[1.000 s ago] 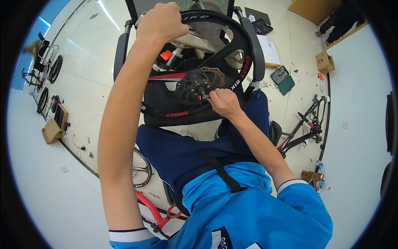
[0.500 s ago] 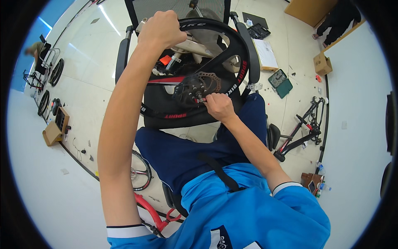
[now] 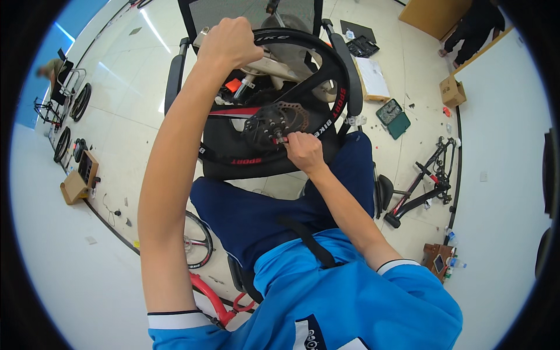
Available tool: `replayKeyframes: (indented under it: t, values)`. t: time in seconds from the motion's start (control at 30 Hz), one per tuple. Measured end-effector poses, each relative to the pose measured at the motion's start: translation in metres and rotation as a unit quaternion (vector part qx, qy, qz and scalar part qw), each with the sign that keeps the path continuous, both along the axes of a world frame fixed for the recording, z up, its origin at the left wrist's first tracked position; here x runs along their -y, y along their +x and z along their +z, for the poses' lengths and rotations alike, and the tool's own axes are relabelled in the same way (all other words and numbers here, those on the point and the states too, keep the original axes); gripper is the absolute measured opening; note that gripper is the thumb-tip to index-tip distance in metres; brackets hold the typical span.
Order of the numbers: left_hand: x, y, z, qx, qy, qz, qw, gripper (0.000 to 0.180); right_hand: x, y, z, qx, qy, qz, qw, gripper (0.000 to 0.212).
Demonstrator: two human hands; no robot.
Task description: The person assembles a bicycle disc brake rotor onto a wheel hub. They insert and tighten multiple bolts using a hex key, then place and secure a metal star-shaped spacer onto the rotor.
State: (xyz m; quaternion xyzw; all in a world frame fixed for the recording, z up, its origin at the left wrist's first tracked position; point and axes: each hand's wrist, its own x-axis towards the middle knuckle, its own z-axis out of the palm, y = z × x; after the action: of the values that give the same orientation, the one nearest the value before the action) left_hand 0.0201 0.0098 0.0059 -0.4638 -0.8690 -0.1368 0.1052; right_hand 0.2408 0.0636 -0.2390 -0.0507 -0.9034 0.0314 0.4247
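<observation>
A black bicycle wheel with broad spokes and red and white lettering lies tilted over an office chair in front of me. At its far left my left hand is closed round the rim. Near the wheel's middle, a brown-grey brake disc surrounds the dark hub. My right hand is closed in a pinch beside the metal axle end. A bit of red shows at those fingertips, but what they hold is too small to make out.
The chair's armrests flank the wheel. Other parts lie on it beneath, including an orange-red piece. To the right are an open green case and a bicycle frame. A red frame lies at lower left. A person stands far right.
My right fingers have shifted very slightly at the axle. My left hand keeps its hold on the rim, and the wheel stays in about the same place.
</observation>
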Motion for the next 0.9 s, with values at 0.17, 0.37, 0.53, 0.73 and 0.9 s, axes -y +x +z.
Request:
replayKeyframes:
  t: [0.17, 0.37, 0.53, 0.73, 0.9]
  values:
    - [0.0, -0.005, -0.001, -0.003, 0.002, -0.004, 1.0, 0.029, 0.0, -0.005, -0.001, -0.009, -0.011, 0.003, 1.0, 0.026]
    - [0.006, 0.009, 0.01, 0.007, -0.011, 0.016, 1.0, 0.032, 0.0, 0.0, 0.001, -0.013, -0.032, 0.03, 0.999, 0.023]
    - [0.029, -0.007, -0.009, -0.023, 0.028, -0.002, 0.999, 0.037, -0.001, 0.009, 0.034, 0.103, -0.083, 0.118, 0.984, 0.027]
    - [0.032, 0.008, 0.002, 0.049, 0.025, 0.061, 0.997, 0.026, -0.021, 0.018, 0.044, 0.164, -0.1, 0.153, 0.969, 0.036]
    - [0.042, 0.004, 0.001, 0.045, 0.058, 0.073, 0.995, 0.025, -0.023, 0.022, 0.039, 0.166, -0.107, 0.097, 0.975, 0.042]
